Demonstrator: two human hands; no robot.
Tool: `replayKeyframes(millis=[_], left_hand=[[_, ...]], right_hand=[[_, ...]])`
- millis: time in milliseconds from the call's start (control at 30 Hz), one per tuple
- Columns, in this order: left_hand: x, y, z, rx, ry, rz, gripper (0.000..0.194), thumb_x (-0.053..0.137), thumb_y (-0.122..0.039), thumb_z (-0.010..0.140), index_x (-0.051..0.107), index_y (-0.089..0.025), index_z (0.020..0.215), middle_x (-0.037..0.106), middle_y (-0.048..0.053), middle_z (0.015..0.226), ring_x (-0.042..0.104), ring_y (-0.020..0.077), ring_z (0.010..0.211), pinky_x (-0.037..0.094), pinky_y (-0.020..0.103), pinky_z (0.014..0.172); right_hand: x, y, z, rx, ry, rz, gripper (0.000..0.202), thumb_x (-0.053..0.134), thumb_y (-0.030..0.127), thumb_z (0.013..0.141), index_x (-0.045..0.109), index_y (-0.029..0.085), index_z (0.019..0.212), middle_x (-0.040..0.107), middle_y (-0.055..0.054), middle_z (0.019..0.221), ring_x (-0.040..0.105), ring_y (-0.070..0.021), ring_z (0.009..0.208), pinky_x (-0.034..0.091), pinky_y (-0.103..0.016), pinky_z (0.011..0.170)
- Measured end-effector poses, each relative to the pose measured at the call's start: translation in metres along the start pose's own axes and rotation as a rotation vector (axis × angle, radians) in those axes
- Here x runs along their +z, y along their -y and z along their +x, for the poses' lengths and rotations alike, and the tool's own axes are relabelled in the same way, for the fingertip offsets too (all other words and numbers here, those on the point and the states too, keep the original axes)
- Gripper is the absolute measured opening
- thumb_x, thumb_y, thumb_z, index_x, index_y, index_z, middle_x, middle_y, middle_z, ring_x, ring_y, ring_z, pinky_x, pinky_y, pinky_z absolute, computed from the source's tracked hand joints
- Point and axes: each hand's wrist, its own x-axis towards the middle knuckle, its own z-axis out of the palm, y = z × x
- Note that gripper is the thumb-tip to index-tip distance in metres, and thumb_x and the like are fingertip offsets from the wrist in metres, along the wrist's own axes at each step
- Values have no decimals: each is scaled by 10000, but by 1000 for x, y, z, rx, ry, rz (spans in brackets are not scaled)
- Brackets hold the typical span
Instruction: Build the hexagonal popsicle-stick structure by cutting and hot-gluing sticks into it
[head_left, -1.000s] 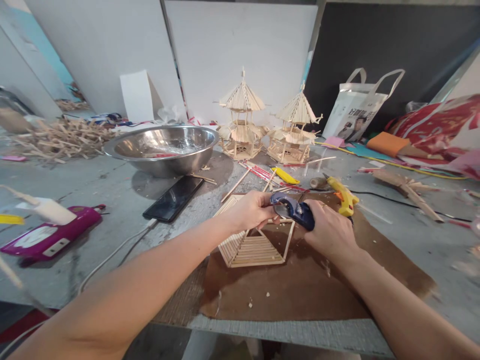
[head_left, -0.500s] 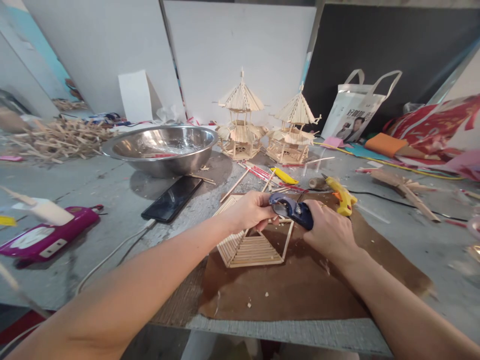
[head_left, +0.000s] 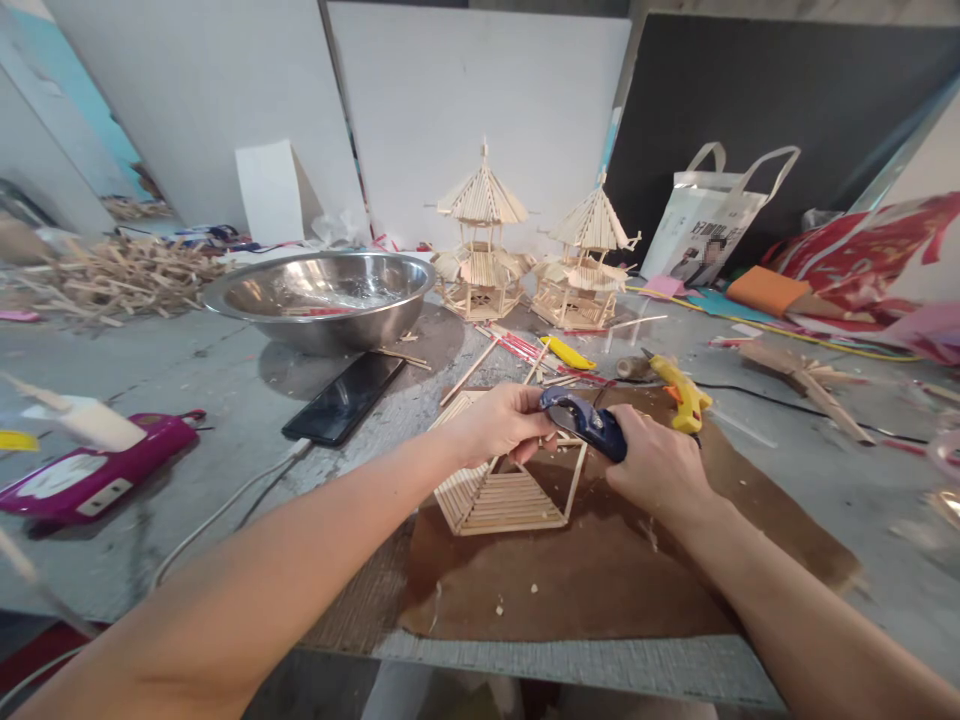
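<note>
Brown mat (head_left: 600, 590) lies under a part-filled wooden stick frame (head_left: 517, 500), approx. hexagonal; prob. v. light, stiff, fragile at joints, so best pinched gently by its outer rim. Dk-blue hand cutter (head_left: 602, 430), over frame's far side, looks rigid, mod. weight; take by handles. R hand (head_left: 660, 465) wraps those, forearm angled in; L hand (head_left: 493, 425) is over frame, fingers pinched shut at cutter's tip, can't tell on what.

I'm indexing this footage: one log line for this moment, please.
right hand: gripping blue cutter; left hand: at cutter's tip; stick frame: on brown mat; glue gun: beyond right hand
</note>
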Motion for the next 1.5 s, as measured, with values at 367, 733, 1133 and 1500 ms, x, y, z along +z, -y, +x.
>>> replayKeyframes(millis=[367, 733, 1133, 1500], left_hand=[[-2, 0, 2, -52, 21, -102, 230, 582, -325, 653, 503, -111, 631, 533, -26, 524, 374, 9, 279, 242, 144, 275], [-3, 2, 2, -35, 29, -64, 234, 581, -331, 659, 502, -114, 613, 517, -30, 509, 392, 13, 299, 252, 138, 287], [-3, 2, 2, -34, -30, -59, 201, 561, -308, 679, 506, -116, 661, 568, -13, 570, 404, 12, 296, 266, 136, 289], [-1, 4, 3, 18, -84, -170, 195, 582, -245, 657, 432, -153, 742, 550, -37, 526, 532, 92, 386, 414, 186, 371]], right_hand=[[0, 1, 0, -7, 29, -1, 285, 446, 283, 658, 489, 205, 929, 619, -40, 771, 574, -206, 661, 266, -257, 501], [0, -1, 2, -44, -31, -9, 268, 451, 249, 644, 474, 202, 907, 608, -45, 814, 565, -199, 695, 269, -254, 504], [7, -14, 8, 58, -136, 109, 403, 453, 290, 652, 441, 190, 1042, 584, -75, 938, 552, -230, 804, 331, -278, 552], [10, -9, 4, -47, -151, 234, 375, 459, 277, 652, 441, 205, 1019, 581, -63, 941, 549, -221, 802, 374, -297, 612]])
